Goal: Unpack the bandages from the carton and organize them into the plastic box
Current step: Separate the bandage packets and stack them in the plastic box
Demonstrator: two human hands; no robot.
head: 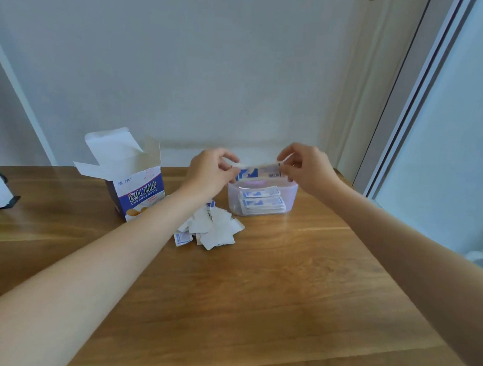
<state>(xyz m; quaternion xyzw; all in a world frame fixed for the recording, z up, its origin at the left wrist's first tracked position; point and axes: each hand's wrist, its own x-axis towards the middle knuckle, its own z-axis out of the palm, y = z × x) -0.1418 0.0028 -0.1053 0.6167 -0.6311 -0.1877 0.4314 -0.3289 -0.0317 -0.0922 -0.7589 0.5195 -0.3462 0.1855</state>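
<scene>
- The left hand and the right hand each pinch one end of a small stack of bandages, fingers curled on it, so the stack spans the gap between them.
- The stack's long axis runs from hand to hand, side to side across the view, with its printed face turned towards the camera.
- The plastic box sits directly below both hands, just under the held stack; its long side runs the same way as the stack.
- Bandages already lie flat inside the box, stacked along that same axis, below the hands.
- By my reading, the coming move is a short lowering straight down; the stack is already lined up with the box, so little turning seems needed.
- Neither hand is clearly nearer the box; both hover over its far rim, one towards each end.
- A loose pile of bandages lies on the surface below and nearer than the left hand, beside the box.
- The carton stands open, outward of the left hand and closer to it than to the right.
</scene>
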